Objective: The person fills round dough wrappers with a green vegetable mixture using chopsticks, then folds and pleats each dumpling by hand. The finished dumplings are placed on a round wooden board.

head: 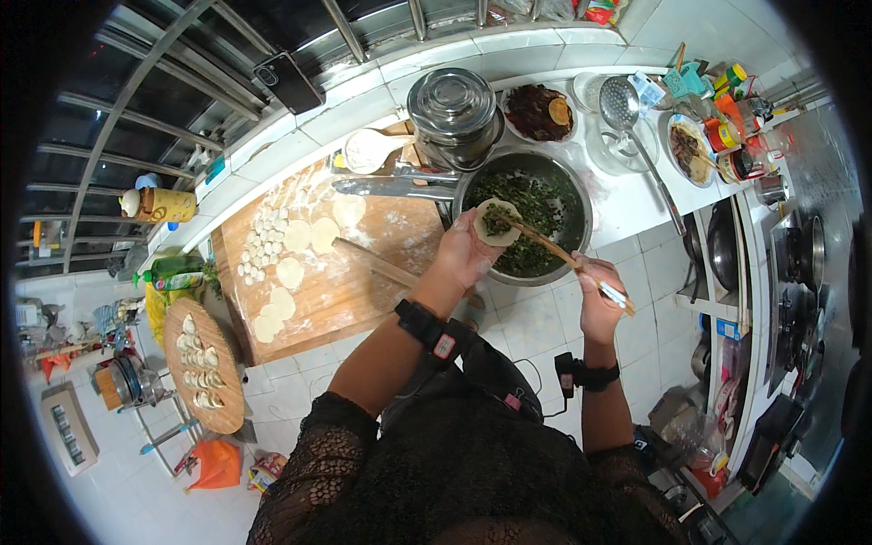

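My left hand (pixel 466 253) holds a round dumpling wrapper (pixel 496 234) with green filling on it, above the near left rim of a steel bowl (pixel 581 235). Chopped green filling (pixel 521 184) lies in that bowl. In my right hand (pixel 601 294) is a pair of wooden chopsticks (pixel 548 246), their tips at the filling on the wrapper. Left of the bowl, a floured wooden board (pixel 381 300) bears flat dough rounds (pixel 291 272), many small dough pieces (pixel 266 242) and a rolling pin (pixel 375 262).
A cleaver or large knife (pixel 388 188) lies by the bowl, below a lidded glass-topped pot (pixel 453 109). Rows of folded dumplings (pixel 199 357) rest on a round wooden board (pixel 228 409) at left. A slotted steel ladle (pixel 644 146) and a plate of dark food (pixel 538 112) stand at right.
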